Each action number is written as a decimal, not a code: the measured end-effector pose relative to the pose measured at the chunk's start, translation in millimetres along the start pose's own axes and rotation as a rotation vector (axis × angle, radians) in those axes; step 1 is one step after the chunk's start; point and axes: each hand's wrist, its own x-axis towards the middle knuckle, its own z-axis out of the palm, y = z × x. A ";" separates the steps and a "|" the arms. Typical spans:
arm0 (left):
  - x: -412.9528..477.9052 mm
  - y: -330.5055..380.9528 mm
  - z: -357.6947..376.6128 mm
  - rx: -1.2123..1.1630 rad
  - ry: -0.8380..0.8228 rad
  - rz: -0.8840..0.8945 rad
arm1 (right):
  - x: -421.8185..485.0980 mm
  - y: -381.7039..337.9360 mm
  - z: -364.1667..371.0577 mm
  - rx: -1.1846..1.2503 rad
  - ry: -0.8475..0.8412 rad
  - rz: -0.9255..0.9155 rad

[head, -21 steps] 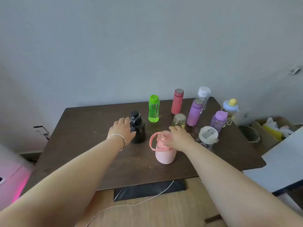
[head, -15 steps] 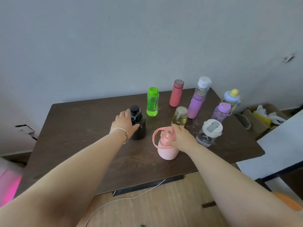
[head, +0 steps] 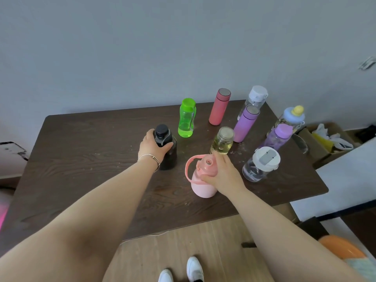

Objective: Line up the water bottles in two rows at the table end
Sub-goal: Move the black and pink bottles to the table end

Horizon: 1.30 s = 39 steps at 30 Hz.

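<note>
My left hand [head: 153,146] is wrapped round the black bottle [head: 167,156], which stands upright on the dark wooden table [head: 81,159]. My right hand [head: 222,174] grips the neck of the pink jug with a loop handle [head: 200,181], nearer the front edge. Behind them stand a green bottle [head: 186,119], a coral flask [head: 219,106], a purple flask [head: 245,124], a small glass jar with yellowish liquid [head: 222,141], a clear bottle with a white cap [head: 255,98], a wide clear bottle with a white lid [head: 260,164], a lilac-capped bottle [head: 277,137] and a blue-and-yellow-capped bottle [head: 292,118].
A grey wall runs behind the table. A cardboard box with yellow and white items [head: 327,139] sits on the floor at the right, beside a white surface [head: 350,180]. My white shoes [head: 183,270] show on the wooden floor below the table's front edge.
The view has tilted down and shifted, so the bottles sit higher and my shoes show. My left hand has closed further round the black bottle. Both bottles stay on the table.
</note>
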 end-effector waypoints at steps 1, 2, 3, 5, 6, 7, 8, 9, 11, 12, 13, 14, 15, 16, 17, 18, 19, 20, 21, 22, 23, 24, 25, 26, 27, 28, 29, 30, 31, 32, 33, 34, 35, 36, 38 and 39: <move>0.4 0.5 1.7 -0.032 0.016 -0.008 | 1.4 0.4 -0.1 -0.002 0.005 -0.004; 0.2 0.9 3.0 -0.060 0.031 -0.013 | 3.4 0.6 -0.4 -0.005 0.008 -0.008; -0.8 1.5 3.8 -0.083 0.044 -0.013 | 5.5 -0.1 -1.1 -0.007 0.007 -0.011; -3.5 3.0 4.2 -0.118 0.064 -0.013 | 10.9 -2.4 -3.5 -0.021 -0.004 -0.017; -5.2 3.5 3.8 -0.130 0.071 -0.017 | 14.2 -3.5 -4.9 -0.034 -0.014 -0.018; -7.3 3.6 3.0 -0.139 0.079 -0.023 | 17.5 -4.3 -6.2 -0.042 -0.026 -0.017; -9.5 3.1 1.9 -0.148 0.090 -0.028 | 21.2 -4.9 -7.3 -0.046 -0.038 -0.017; -12.2 1.7 0.7 -0.157 0.103 -0.032 | 24.7 -5.9 -8.3 -0.048 -0.049 -0.021; -20.5 -2.3 -2.9 -0.171 0.139 -0.037 | 30.1 -9.4 -9.9 -0.047 -0.058 -0.035; -24.9 -5.1 -5.6 -0.179 0.163 -0.046 | 33.6 -12.2 -9.9 -0.040 -0.059 -0.046; -28.9 -7.6 -8.1 -0.189 0.182 -0.059 | 36.8 -15.3 -9.4 -0.029 -0.056 -0.056; -33.2 -9.8 -11.1 -0.201 0.202 -0.074 | 39.8 -19.0 -8.0 -0.018 -0.055 -0.069; -37.0 -12.6 -15.3 -0.214 0.228 -0.088 | 43.5 -24.3 -6.6 -0.014 -0.059 -0.092; -40.2 -15.3 -20.2 -0.223 0.253 -0.102 | 47.5 -30.0 -4.7 -0.017 -0.069 -0.110; -42.7 -18.3 -26.0 -0.226 0.277 -0.116 | 52.3 -36.1 -2.2 -0.023 -0.080 -0.125; -45.4 -21.8 -32.7 -0.225 0.299 -0.129 | 57.3 -42.7 0.4 -0.026 -0.092 -0.139; -47.5 -26.2 -39.9 -0.224 0.320 -0.144 | 62.1 -50.2 2.8 -0.026 -0.104 -0.159; -49.6 -30.8 -47.9 -0.224 0.341 -0.158 | 67.3 -58.8 5.5 -0.027 -0.118 -0.184; -50.8 -36.1 -55.9 -0.222 0.361 -0.171 | 72.2 -68.4 7.6 -0.032 -0.132 -0.210; -52.0 -41.4 -64.6 -0.219 0.378 -0.185 | 77.3 -78.6 10.0 -0.037 -0.143 -0.236; -52.4 -47.3 -73.6 -0.221 0.394 -0.199 | 82.4 -89.9 12.5 -0.040 -0.146 -0.262; -52.0 -53.3 -82.9 -0.225 0.410 -0.213 | 87.5 -101.7 15.5 -0.039 -0.142 -0.283; -51.2 -59.8 -92.4 -0.229 0.425 -0.224 | 92.0 -114.1 18.7 -0.034 -0.138 -0.297; -49.7 -66.3 -102.4 -0.231 0.438 -0.232 | 96.8 -127.1 22.7 -0.030 -0.134 -0.309; -47.2 -73.2 -112.7 -0.230 0.451 -0.238 | 101.4 -140.4 26.9 -0.032 -0.133 -0.318; -44.2 -80.3 -123.2 -0.228 0.462 -0.244 | 105.7 -153.6 31.4 -0.037 -0.134 -0.326; -40.2 -88.0 -133.6 -0.226 0.471 -0.251 | 109.8 -166.8 36.4 -0.044 -0.136 -0.332; -35.3 -96.1 -144.3 -0.222 0.477 -0.253 | 114.2 -179.9 42.1 -0.046 -0.136 -0.335; -29.5 -104.1 -154.8 -0.219 0.480 -0.251 | 118.1 -192.7 47.4 -0.045 -0.132 -0.336; -22.9 -112.4 -165.3 -0.215 0.480 -0.247 | 122.2 -204.9 53.3 -0.041 -0.125 -0.334; -15.7 -121.0 -175.8 -0.212 0.477 -0.241 | 125.8 -216.6 59.4 -0.038 -0.115 -0.330; -7.8 -129.6 -185.9 -0.206 0.470 -0.232 | 129.2 -227.7 65.7 -0.035 -0.105 -0.324; 0.3 -137.7 -196.1 -0.196 0.460 -0.221 | 131.9 -238.5 71.9 -0.032 -0.097 -0.312; 9.2 -145.5 -206.2 -0.183 0.445 -0.210 | 134.3 -249.0 78.1 -0.028 -0.090 -0.295; 27.1 -159.6 -226.1 -0.176 0.420 -0.190 | 138.2 -270.0 90.5 -0.017 -0.076 -0.251; 35.9 -166.0 -235.3 -0.171 0.404 -0.178 | 139.7 -280.0 96.3 -0.013 -0.064 -0.230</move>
